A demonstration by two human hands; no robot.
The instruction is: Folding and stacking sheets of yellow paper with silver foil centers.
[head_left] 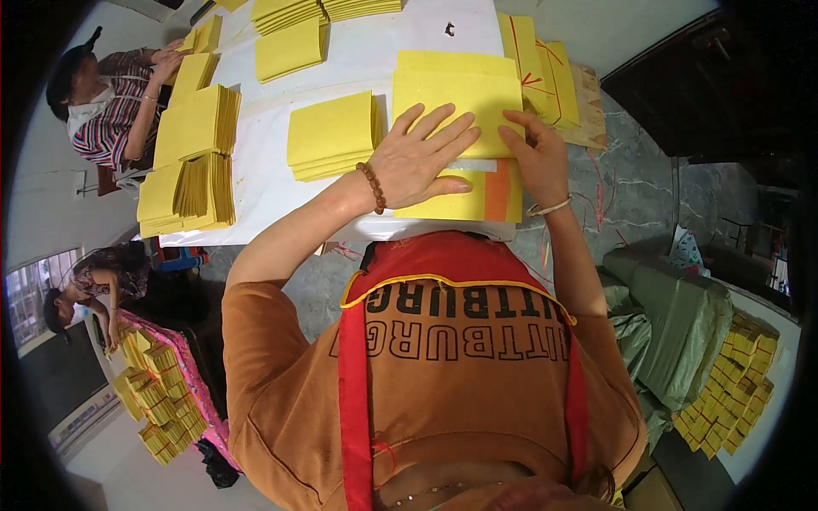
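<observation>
A large yellow paper sheet [456,85] lies near the table's front right corner, partly folded over. Below its fold line, a lower yellow part shows a grey strip [471,165] and an orange band [497,194]. My left hand [417,157] lies flat across the sheet, fingers spread and palm down. At the sheet's right edge is my right hand [538,149], its fingers bent and the thumb apart from the forefinger, with nothing visible between them. Just left of the sheet sits a stack of folded yellow paper [331,136], close to my left forearm.
More yellow paper stacks [192,123] line the white table [264,200]'s left side and far end. Tied yellow bundles [554,81] rest beyond the right edge. A person in stripes [111,111] works at left; another person [94,285] bends over a pink-covered table [192,370].
</observation>
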